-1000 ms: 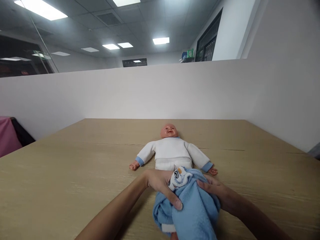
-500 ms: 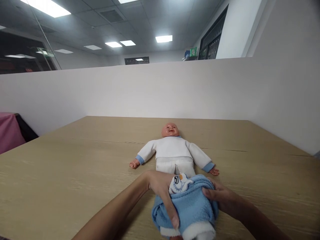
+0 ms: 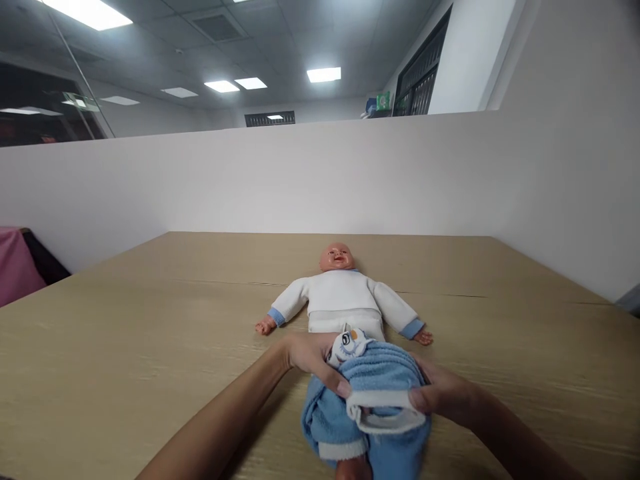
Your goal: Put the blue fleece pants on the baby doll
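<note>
Blue trousers [image 3: 320, 403] are nearest to my camera, bunched over the legs of the doll [image 3: 345, 300], between my two hands. At the very front, part of one bare leg [image 3: 353, 469] comes out of one white cuff [image 3: 343, 450]. Just behind, the other cuff [image 3: 383, 399] has changed: half a second ago it hung lower, and now it is drawn up, so I can see its round opening. I judge that this means the work is now at this leg hole, while the first leg seems already through.

My left hand [image 3: 315, 360] grips the cloth, its thumb at one end of the raised cuff; my right hand [image 3: 443, 390] pinches the opposite end. The fingers behind the cloth I cannot see.

Beyond them, a white patch [image 3: 350, 345] with a printed eye is folded near the waist. Farther, the doll lies on its back upon the bench [image 3: 150, 347], arms spread, head away from me. Behind the bench stands a white wall [image 3: 320, 180].
</note>
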`<action>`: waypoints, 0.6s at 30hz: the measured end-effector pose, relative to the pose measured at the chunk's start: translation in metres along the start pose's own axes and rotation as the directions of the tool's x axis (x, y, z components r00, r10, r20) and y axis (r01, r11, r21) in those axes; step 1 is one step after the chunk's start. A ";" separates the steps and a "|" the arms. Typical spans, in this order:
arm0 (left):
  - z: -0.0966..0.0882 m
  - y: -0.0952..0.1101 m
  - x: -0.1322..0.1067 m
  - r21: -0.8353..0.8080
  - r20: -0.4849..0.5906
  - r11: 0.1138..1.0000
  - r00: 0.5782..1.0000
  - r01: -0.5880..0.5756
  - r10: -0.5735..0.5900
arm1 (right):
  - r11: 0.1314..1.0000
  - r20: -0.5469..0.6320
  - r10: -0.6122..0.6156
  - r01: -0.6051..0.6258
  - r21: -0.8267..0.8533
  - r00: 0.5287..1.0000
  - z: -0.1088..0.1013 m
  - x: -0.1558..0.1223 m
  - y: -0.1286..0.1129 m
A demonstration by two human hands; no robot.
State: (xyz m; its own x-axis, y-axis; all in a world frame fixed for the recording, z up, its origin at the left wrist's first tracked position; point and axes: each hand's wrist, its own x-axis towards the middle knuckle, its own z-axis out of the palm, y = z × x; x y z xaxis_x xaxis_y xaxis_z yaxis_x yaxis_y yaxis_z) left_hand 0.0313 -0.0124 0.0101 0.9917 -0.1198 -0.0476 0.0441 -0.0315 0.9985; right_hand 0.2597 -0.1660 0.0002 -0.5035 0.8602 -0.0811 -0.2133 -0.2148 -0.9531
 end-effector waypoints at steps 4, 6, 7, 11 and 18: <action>0.001 0.003 0.000 0.049 0.010 0.999 1.000 -0.010 0.010 | 0.997 -0.129 -0.029 0.019 -0.073 0.991 0.013 0.003 -0.006; 0.001 0.004 0.001 0.039 -0.015 0.999 1.000 -0.010 0.010 | 0.989 -0.310 -0.050 0.004 -0.148 0.949 0.022 0.005 -0.008; 0.002 0.005 0.001 0.031 -0.030 0.999 0.999 -0.017 0.018 | 0.982 -0.409 -0.084 0.006 -0.188 0.908 0.027 0.005 -0.008; 0.008 0.013 0.005 0.028 -0.010 0.999 0.999 -0.043 0.044 | 0.919 -0.687 -0.255 -0.052 -0.392 0.680 0.050 -0.004 0.001; 0.023 0.024 0.010 0.154 -0.064 0.983 0.993 0.104 -0.095 | 0.877 -0.819 -0.106 -0.336 -0.345 0.564 0.105 -0.042 0.073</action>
State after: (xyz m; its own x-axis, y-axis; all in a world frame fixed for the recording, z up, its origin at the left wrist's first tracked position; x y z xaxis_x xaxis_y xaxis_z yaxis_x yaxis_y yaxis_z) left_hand 0.0400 -0.0372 0.0327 0.9887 -0.0525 -0.1408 0.1280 -0.1965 0.9721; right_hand 0.1776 -0.2663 -0.0357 0.4248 0.8865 -0.1834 0.2706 -0.3176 -0.9088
